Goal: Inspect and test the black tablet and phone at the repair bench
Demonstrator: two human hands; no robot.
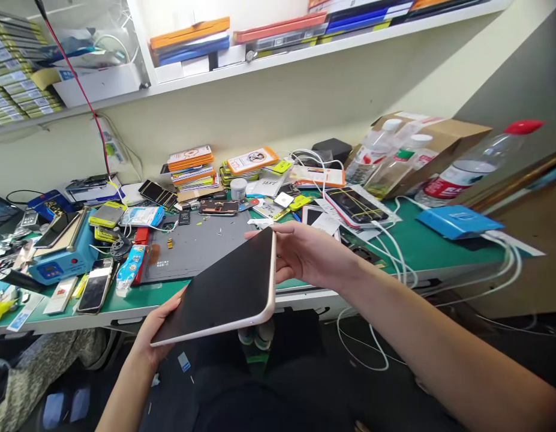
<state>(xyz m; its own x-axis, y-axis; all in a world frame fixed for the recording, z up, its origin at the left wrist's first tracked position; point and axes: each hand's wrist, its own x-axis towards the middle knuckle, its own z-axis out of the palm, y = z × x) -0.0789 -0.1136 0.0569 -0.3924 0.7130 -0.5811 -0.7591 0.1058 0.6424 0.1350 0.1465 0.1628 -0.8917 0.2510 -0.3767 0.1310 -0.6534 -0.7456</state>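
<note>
A tablet point(224, 288) with a dark screen and a pale gold edge is held tilted in front of me, above the near edge of the bench. My left hand point(163, 321) grips its lower left end, the thumb on the edge and the other fingers hidden underneath. Round the upper right end my right hand point(295, 252) is closed, with its fingers curled behind the tablet. Just beyond lies a grey work mat point(192, 246), partly covered by the tablet, with a tiny yellow part point(170, 243) on it.
Left on the green bench point(439, 246) are a blue machine point(64, 264) and a smartphone point(96, 287). Stacked boxes point(192, 165) stand at the back. Right are a phone with yellow bands point(356, 205), white cables, bottles point(462, 174) and a blue box point(460, 222). A shelf point(260, 66) overhangs.
</note>
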